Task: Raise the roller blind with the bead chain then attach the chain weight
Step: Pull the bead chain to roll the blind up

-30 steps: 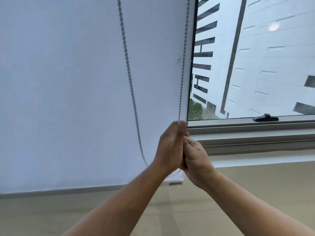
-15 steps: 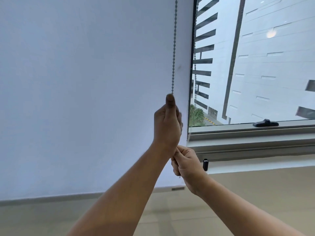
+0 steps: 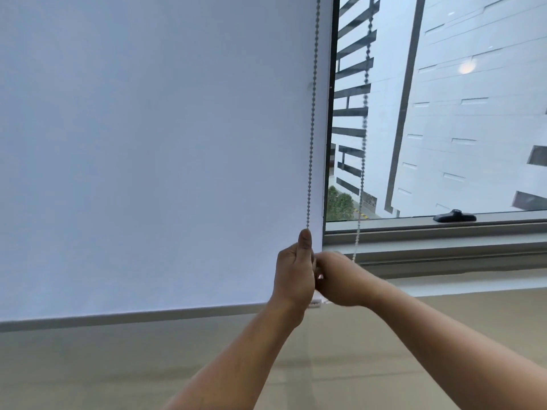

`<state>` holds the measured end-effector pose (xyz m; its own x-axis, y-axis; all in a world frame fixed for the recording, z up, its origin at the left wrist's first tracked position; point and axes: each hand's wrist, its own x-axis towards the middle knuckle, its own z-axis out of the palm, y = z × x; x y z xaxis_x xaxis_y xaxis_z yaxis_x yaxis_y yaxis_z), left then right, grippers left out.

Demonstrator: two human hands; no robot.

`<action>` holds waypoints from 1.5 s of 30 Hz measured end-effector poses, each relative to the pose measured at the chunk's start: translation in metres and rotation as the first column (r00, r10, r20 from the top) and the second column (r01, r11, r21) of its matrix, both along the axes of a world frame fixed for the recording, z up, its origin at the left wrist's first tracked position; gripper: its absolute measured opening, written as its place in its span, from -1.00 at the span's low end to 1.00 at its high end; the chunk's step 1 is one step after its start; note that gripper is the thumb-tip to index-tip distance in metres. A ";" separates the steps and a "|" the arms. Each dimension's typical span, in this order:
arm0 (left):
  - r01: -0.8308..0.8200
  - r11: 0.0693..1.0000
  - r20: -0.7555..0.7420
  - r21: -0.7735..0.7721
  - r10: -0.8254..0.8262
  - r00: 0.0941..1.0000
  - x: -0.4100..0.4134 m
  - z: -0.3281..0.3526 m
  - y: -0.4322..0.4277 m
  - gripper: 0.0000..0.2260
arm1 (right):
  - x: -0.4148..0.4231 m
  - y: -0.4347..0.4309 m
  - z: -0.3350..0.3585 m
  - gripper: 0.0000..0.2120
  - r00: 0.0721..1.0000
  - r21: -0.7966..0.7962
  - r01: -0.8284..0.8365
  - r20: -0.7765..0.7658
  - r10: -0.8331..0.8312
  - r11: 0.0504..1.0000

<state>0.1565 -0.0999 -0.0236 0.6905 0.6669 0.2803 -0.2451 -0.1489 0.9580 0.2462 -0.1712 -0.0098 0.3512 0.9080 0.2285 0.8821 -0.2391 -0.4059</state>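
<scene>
The roller blind (image 3: 154, 143) is hanging nearly fully down; the left hand (image 3: 294, 273) is gripping the bead chain (image 3: 311, 128), the right hand (image 3: 337, 279) is closed beside it, contents hidden; weight unattached.

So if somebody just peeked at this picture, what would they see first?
Probably the big white roller blind that covers most of the left side, with its bottom bar low down. Next, the two hands meeting in the middle: the left hand pinches the bead chain running straight up, and the right hand sits close beside it. On the right, the bare window shows tall pale buildings outside.
</scene>
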 end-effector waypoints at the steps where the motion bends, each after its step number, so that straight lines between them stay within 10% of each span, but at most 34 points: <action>1: 0.004 1.000 -0.001 -0.001 -0.004 1.000 -0.002 0.000 -0.001 -0.47 | 0.005 0.003 0.012 -0.69 0.999 0.047 0.013 -0.030 -0.012 0.999; 4: 0.026 1.000 0.003 -0.010 -0.026 1.000 -0.007 0.000 -0.001 -0.53 | 0.012 0.011 0.052 -0.81 0.881 0.287 0.104 -0.470 0.046 0.952; 8: 0.023 0.999 -0.015 -0.024 -0.023 1.000 -0.008 0.004 -0.003 -0.45 | 0.005 0.015 0.095 -0.58 0.209 0.469 0.041 -0.867 0.451 0.882; 10: 0.021 0.999 -0.006 -0.033 -0.021 1.000 -0.009 0.004 -0.004 -0.46 | -0.003 0.021 0.101 -0.57 0.053 0.530 -0.013 -0.847 0.530 0.848; 18: 0.085 0.991 -0.024 0.102 -0.083 0.996 -0.014 -0.001 0.010 -0.50 | -0.010 0.027 0.084 -0.64 0.000 0.670 0.244 -0.723 0.691 0.701; 24: 0.124 0.959 -0.088 0.255 -0.105 0.991 -0.020 0.000 0.025 -0.35 | -0.019 0.029 0.041 -0.60 0.113 0.585 0.283 -0.807 0.580 0.760; 45: 0.195 0.981 0.233 -0.009 -0.188 0.954 0.005 0.114 0.016 -0.47 | -0.039 0.024 -0.015 -0.66 0.073 0.528 0.247 -0.846 0.528 0.813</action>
<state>0.1613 -0.0837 0.0904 0.7253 0.5395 0.4276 -0.4805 -0.0481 0.8757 0.2072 -0.1477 -0.0243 0.4704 0.8667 0.1661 -0.3868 0.3717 -0.8440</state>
